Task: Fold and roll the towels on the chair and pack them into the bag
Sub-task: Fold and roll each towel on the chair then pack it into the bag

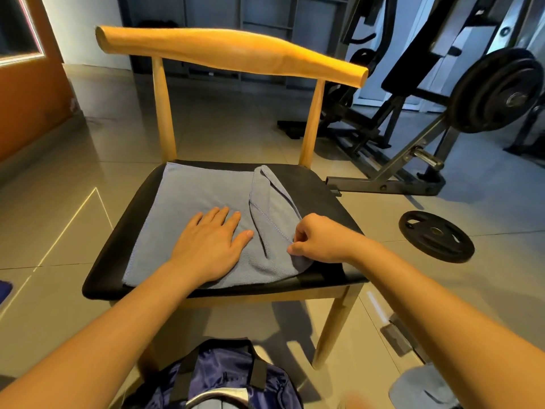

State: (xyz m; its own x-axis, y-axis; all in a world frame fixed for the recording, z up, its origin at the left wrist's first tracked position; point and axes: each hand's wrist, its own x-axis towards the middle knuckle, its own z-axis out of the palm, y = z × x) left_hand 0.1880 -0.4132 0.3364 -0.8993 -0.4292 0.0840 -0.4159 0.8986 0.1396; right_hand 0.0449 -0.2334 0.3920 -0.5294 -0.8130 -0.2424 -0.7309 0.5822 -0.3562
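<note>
Pressing flat, fingers straight, the left hand [211, 246] rests on the blue towel [188, 208] spread over the chair [321, 187] seat. Right hand [320, 239] pinches the towel's right edge near the front, that side folded partway over toward the left. Bag [218, 376] sits open on the floor, near side of chair; weight plate [436, 236] on the floor at right.

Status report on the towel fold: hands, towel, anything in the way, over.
Left hand flat on towel, pressing it to chair seat. Right hand pinching towel's right edge, flap folded inward. Bag on floor below, near side. Nothing blocking.
</note>
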